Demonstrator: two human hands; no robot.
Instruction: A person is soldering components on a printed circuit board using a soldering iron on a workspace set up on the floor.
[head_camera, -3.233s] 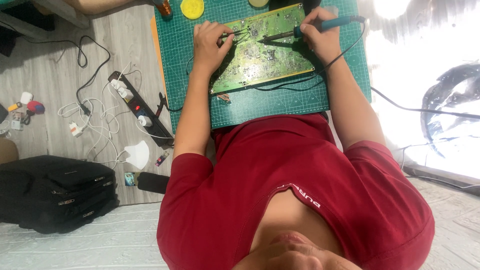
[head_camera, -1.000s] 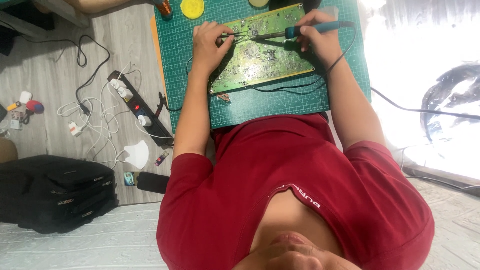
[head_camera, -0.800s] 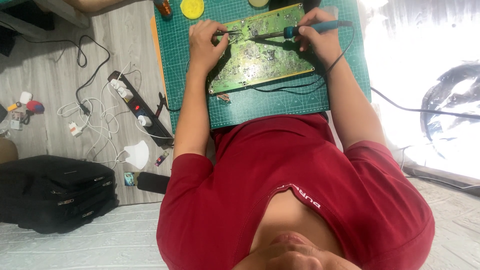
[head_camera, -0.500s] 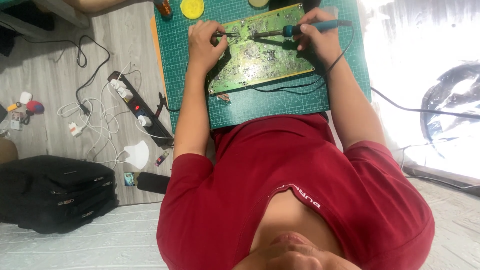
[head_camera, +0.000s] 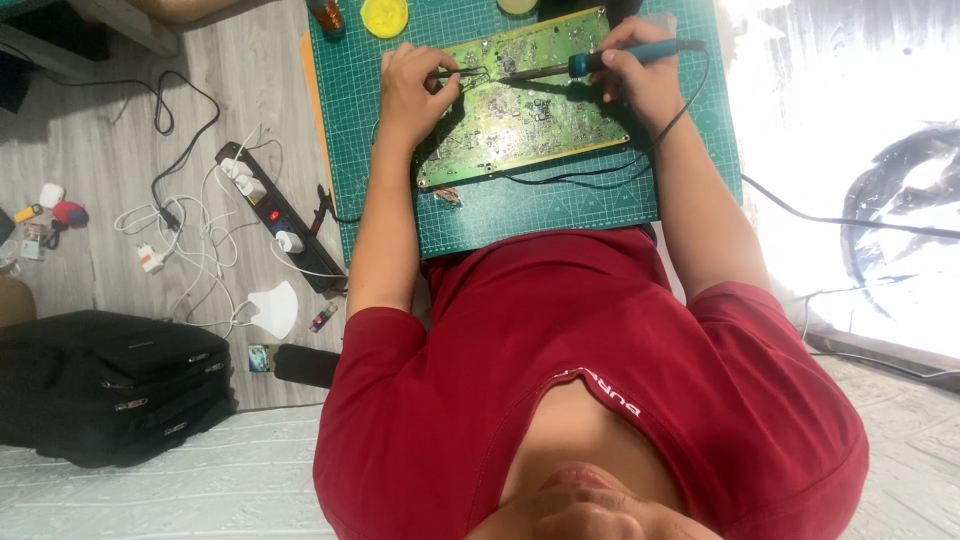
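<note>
We rest our left hand (head_camera: 415, 90) on the green circuit board (head_camera: 520, 100), which lies on the cutting mat (head_camera: 540, 210); its fingers pinch thin tweezers (head_camera: 462, 72). Our right hand (head_camera: 630, 70), fingers closed around the soldering iron (head_camera: 600, 62), has swung the tip leftward over the last few seconds, meeting the tweezers; heating appears underway.

right hand (head_camera: 635, 70) | soldering iron (head_camera: 600, 65) tip shifted left | nearer left hand (head_camera: 415, 90) tweezers (head_camera: 455, 73)

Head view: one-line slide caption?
Left hand holds tweezers and right hand a soldering iron over a green circuit board on a cutting mat.
</note>
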